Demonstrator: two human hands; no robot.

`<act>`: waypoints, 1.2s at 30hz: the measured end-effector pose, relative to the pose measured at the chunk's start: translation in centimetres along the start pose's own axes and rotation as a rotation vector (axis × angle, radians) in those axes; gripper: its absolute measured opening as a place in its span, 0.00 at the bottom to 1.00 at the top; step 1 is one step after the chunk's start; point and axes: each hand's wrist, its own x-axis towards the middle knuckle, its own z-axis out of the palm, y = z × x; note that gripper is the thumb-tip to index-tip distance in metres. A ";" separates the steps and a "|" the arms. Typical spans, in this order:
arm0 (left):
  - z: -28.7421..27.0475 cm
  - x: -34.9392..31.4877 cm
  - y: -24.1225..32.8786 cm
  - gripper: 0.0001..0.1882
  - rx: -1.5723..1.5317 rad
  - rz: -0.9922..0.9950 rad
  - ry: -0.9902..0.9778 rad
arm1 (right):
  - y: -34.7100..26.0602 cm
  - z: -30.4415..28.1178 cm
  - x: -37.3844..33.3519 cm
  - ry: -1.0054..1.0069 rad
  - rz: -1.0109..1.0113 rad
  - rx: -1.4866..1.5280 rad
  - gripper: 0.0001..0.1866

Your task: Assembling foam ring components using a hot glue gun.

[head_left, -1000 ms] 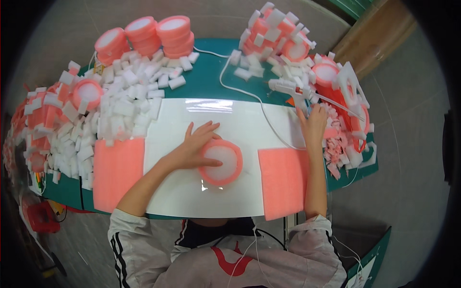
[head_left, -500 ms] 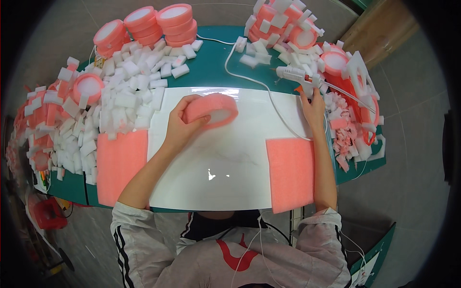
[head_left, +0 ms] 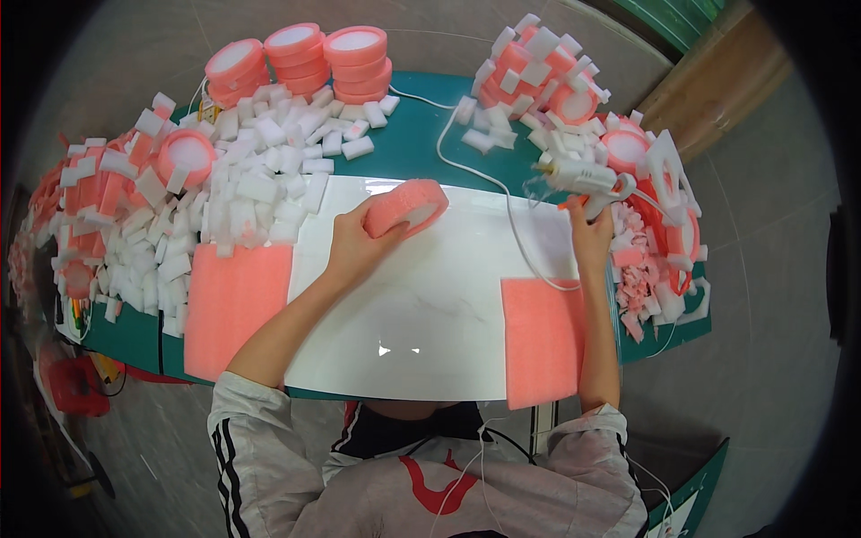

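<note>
My left hand [head_left: 357, 238] grips a thick pink foam ring with a white middle [head_left: 408, 199], tilted and held above the white glossy board [head_left: 395, 296]. Its thumb presses on the white middle. In my right hand [head_left: 592, 235] is a white hot glue gun [head_left: 578, 174], its nozzle pointing left, over the board's far right corner. Thin clear wisps, perhaps glue strings, show below the nozzle. One pink foam sheet [head_left: 238, 309] lies at the board's left side, another pink sheet [head_left: 542, 345] at its right.
White foam blocks [head_left: 260, 184] are heaped at the left. Stacks of pink-rimmed discs [head_left: 359, 67] stand behind them. Block-covered pink pieces [head_left: 538, 76] sit at the far right, pink scraps [head_left: 635, 269] beside my right hand. A white cable [head_left: 475, 166] crosses the green table [head_left: 430, 99].
The glue gun has been raised and turned, so more of its body shows. My left hand still holds the foam ring, now slightly turned. The whole view has shifted a little.
</note>
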 end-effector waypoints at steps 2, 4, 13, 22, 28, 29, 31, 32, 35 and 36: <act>-0.1 -0.2 0.1 0.17 0.025 0.021 0.003 | -2.2 0.4 -1.0 -0.021 -0.005 0.000 0.18; 0.0 -0.4 0.2 0.17 0.044 0.041 -0.002 | -4.2 0.6 -1.9 -0.012 0.010 -0.015 0.19; 0.4 -0.8 0.4 0.19 0.187 0.328 -0.086 | -4.9 1.7 -4.0 0.041 -0.334 -0.143 0.21; 0.5 -0.7 0.1 0.20 0.228 0.378 -0.077 | -4.3 1.7 -4.0 0.030 -0.513 -0.236 0.18; 0.4 -0.7 0.3 0.20 0.222 0.371 -0.088 | -4.4 1.7 -4.0 -0.003 -0.520 -0.211 0.18; 0.4 -0.8 0.2 0.20 0.224 0.377 -0.084 | -4.3 1.6 -4.0 -0.004 -0.520 -0.209 0.18; 0.4 -0.8 0.3 0.20 0.225 0.382 -0.080 | -4.3 1.5 -3.9 -0.017 -0.504 -0.230 0.17; 0.4 -0.8 0.5 0.19 0.224 0.375 -0.083 | -4.3 1.5 -3.9 -0.017 -0.504 -0.232 0.17; 0.4 -0.8 0.6 0.19 0.224 0.363 -0.081 | -4.4 1.5 -3.7 -0.008 -0.508 -0.219 0.17; 0.4 -0.8 0.6 0.18 0.224 0.357 -0.076 | -4.2 1.5 -3.6 -0.010 -0.507 -0.220 0.17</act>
